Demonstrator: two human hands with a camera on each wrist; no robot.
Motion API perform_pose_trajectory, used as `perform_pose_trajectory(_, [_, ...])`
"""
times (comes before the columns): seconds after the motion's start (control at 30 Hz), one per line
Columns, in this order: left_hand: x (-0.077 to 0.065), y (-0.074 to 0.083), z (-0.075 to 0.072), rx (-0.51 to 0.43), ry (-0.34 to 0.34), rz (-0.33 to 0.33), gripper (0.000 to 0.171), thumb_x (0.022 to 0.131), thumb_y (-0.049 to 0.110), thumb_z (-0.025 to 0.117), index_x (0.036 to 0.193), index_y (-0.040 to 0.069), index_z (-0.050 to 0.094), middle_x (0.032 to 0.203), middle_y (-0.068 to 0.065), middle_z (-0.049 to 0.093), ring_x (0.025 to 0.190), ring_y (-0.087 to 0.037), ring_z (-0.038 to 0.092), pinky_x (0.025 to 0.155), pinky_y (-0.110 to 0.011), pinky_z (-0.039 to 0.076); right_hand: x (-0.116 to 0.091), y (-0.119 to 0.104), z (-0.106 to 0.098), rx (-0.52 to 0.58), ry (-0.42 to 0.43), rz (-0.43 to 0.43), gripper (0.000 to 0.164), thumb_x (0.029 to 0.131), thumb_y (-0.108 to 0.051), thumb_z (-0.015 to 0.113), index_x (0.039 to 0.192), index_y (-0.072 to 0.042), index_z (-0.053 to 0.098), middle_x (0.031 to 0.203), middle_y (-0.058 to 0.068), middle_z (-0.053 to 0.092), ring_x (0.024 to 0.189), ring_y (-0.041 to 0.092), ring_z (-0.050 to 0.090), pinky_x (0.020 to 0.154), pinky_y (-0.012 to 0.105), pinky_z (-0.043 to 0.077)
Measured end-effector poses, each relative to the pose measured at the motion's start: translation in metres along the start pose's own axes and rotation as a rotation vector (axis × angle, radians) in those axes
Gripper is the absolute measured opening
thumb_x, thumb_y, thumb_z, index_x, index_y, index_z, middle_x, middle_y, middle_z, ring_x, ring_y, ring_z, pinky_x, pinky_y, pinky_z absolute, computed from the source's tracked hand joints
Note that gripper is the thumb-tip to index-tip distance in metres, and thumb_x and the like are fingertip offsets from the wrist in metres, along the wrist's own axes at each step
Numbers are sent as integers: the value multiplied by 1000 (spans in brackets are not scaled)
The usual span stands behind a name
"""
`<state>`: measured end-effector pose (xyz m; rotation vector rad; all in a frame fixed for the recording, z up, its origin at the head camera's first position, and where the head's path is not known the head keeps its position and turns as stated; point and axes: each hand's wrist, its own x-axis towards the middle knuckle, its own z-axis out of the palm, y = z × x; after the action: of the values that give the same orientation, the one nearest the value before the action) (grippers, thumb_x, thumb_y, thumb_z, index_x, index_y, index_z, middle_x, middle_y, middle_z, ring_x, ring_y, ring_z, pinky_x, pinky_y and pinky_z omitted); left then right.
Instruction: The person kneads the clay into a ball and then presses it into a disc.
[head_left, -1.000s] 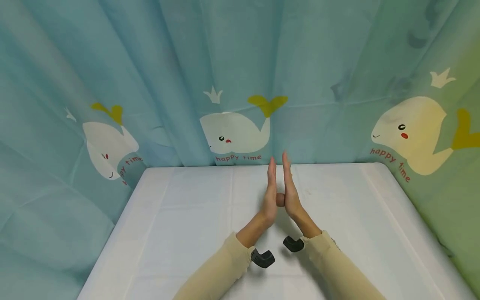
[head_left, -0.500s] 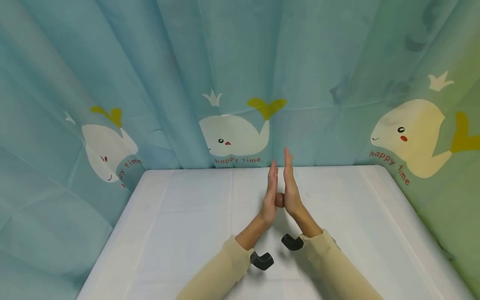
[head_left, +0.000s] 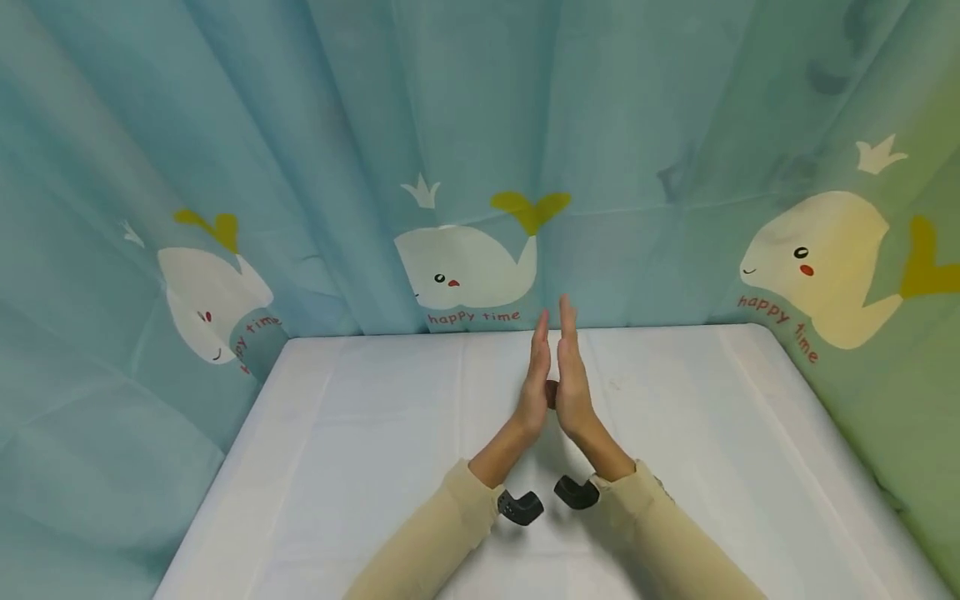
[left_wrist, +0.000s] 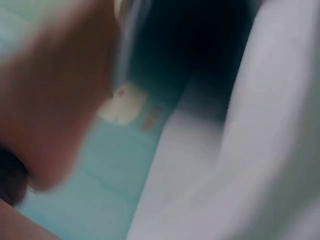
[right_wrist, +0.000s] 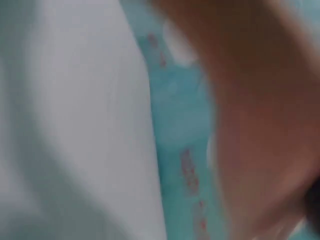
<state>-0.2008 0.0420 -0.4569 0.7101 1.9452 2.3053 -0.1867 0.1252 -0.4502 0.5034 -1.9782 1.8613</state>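
Between two flat, upright palms sits a small brown lump (head_left: 552, 395), rounded and mostly hidden in the head view. My left hand (head_left: 534, 385) presses it from the left with straight fingers. From the other side my right hand (head_left: 572, 385) presses against it, fingers straight and pointing away from me. Both wrist views are blurred. A dark rounded shape (left_wrist: 11, 179) shows beside the hand at the left edge of the left wrist view. Another dark patch (right_wrist: 314, 205) lies at the right edge of the right wrist view. Both hands are held above the table.
A white-covered table (head_left: 390, 450) lies below the hands. Blue-green curtains (head_left: 637, 167) printed with whales hang behind it and on both sides. Black wrist-camera mounts (head_left: 521, 507) stick out from the beige sleeves, close to each other.
The palms have rubbed back and forth against each other and shifted slightly left. Their gap is narrower now, and less of the brown lump shows.
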Motion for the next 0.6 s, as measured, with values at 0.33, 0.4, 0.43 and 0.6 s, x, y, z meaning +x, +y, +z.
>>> perform_pose_trajectory(0.33, [5,7,-1,35,8,14,59,111,40,18,167,21,15,172,4,12,157,-15,9,124,-53,7,-18,5,5,71,-5,71,56,113,-36,11,167,-25,5,173,-5,0,157,16,-7,123,52,-4])
perform_pose_trajectory(0.4, [4,3,-2,16,-3,-1,58,111,37,16,167,18,14,172,1,10,157,-17,8,124,-54,7,-16,-1,6,66,-13,53,57,112,-36,11,167,-24,4,173,-3,0,157,17,-7,123,53,-4])
perform_pose_trajectory(0.43, [2,1,-1,4,-5,-11,58,111,36,15,167,17,13,172,1,9,157,-18,8,124,-55,7,-13,-4,3,64,-10,51,57,112,-39,12,167,-25,3,173,-3,0,157,14,-5,123,53,-4])
perform_pose_trajectory(0.6, [-7,3,7,-46,-3,-15,62,110,39,18,167,18,4,172,-1,2,158,-20,3,124,-54,4,3,6,-9,63,17,63,56,113,-39,11,166,-31,-3,172,-10,-1,157,11,-4,123,51,-4])
